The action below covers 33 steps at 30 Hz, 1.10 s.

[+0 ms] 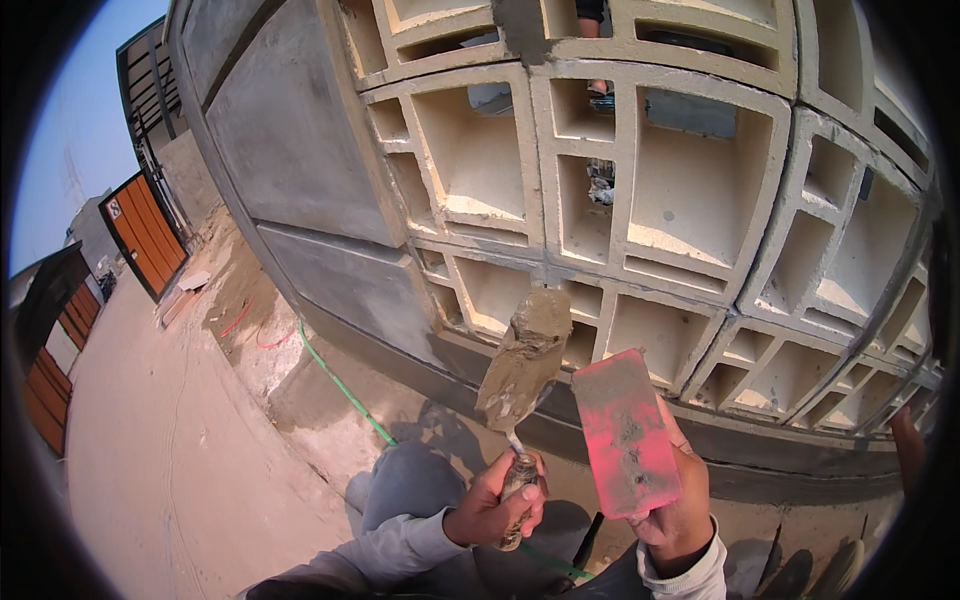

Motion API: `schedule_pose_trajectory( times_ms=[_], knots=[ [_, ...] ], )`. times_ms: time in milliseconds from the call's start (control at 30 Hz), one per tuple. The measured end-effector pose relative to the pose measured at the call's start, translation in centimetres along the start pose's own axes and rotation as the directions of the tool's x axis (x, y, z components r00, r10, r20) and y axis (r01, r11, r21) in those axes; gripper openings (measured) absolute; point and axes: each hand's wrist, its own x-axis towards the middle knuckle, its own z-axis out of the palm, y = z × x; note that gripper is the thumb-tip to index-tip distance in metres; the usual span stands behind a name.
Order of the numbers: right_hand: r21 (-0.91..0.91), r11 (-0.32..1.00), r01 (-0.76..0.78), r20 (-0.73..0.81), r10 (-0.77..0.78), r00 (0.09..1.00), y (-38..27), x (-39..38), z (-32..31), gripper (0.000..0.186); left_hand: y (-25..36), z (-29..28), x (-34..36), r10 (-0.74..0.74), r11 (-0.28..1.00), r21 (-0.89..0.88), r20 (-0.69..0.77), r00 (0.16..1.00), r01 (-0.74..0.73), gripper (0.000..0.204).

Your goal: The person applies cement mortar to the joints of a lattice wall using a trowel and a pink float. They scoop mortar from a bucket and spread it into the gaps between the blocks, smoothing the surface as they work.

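In my left hand (503, 500) is the handle of a pointed trowel (526, 355), fingers closed round it. The trowel's blade is caked with wet grey mortar and points up toward the block wall. My right hand (682, 495) grips a red rectangular plastering float (628, 435) from behind, its face smeared grey. Trowel and float are held side by side, apart, in front of the lower rows of cream breeze blocks (785, 210). Grey mortar fills the joints between the blocks, with a dark damp patch (522, 30) near the top.
A grey plastered wall (310, 160) adjoins the blocks on the left. Along the ground runs a green hose (345, 390) near my knee (415, 485). Another person's hand (907, 440) shows at the right edge. An orange gate (152, 238) stands beside the sandy lane (150, 420).
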Motion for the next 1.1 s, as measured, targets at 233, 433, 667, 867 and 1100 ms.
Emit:
schedule_pose_trajectory(
  times_ms=[233, 433, 667, 867, 1100],
  knots=[
    [-0.135, 0.991, 0.013, -0.199, -0.040, 0.979, -0.2, -0.9, -3.8, 0.054, -0.7, -1.2, 0.6, -0.102, 0.948, 0.293, -0.099, 0.990, 0.127, 0.025],
    [-0.188, 0.978, -0.095, -0.078, 0.082, 0.994, -0.8, -0.4, -5.1, 0.053, 0.1, -2.8, 1.9, -0.199, 0.798, 0.565, -0.080, 0.977, 0.209, 0.027],
    [-0.279, 0.959, -0.051, -0.246, -0.020, 0.969, 1.3, -0.8, -4.8, 0.055, -0.6, -1.9, 0.6, -0.352, 0.920, 0.080, -0.264, 0.898, 0.384, 0.041],
    [-0.288, 0.956, -0.062, -0.317, -0.034, 0.948, 1.7, -0.3, -3.9, 0.045, -1.2, -1.8, 1.5, -0.444, 0.890, -0.268, -0.334, 0.831, 0.369, 0.038],
    [-0.329, 0.935, -0.135, -0.377, 0.002, 0.926, 2.5, 0.2, -6.9, 0.044, 1.1, -1.4, 1.5, -0.401, 0.915, -0.202, -0.374, 0.837, 0.348, 0.027]
  ],
)
